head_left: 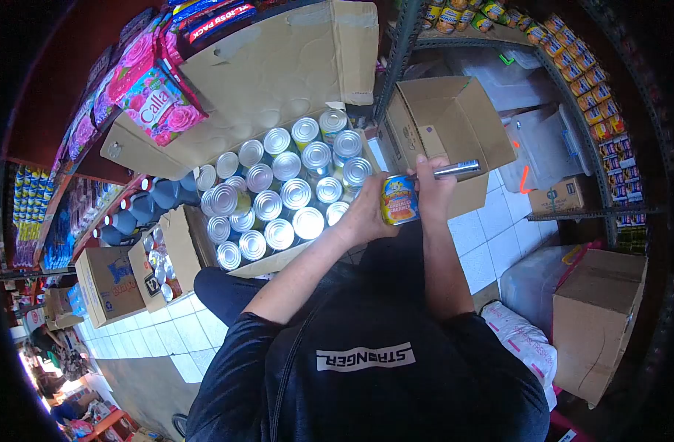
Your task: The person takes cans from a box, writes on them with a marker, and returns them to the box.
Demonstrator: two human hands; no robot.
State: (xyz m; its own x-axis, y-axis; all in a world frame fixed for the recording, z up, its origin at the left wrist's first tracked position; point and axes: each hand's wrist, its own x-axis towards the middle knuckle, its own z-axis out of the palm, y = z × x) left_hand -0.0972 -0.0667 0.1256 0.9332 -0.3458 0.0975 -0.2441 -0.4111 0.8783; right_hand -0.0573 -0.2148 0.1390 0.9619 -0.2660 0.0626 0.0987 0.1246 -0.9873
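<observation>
My left hand [366, 210] is wrapped around a can of condensed creamer [400, 200], with its yellow and blue label facing up toward me. My right hand [431, 190] grips a silver marker pen [458, 169], whose shaft sticks out to the right; these fingers are right beside the can's top edge. Whether the pen's tip touches the can is hidden. Just left of my hands, a large open cardboard box [267, 267] holds many upright cans [296, 193], their silver lids showing.
An open cardboard box [462, 121] stands beyond my right hand. Shelves of small cans [584, 81] line the right side. Pink Calla packs [156, 103] overhang the can box at upper left. Dark jugs [164, 195] and smaller boxes [109, 283] stand left; another box [598, 320] is at right.
</observation>
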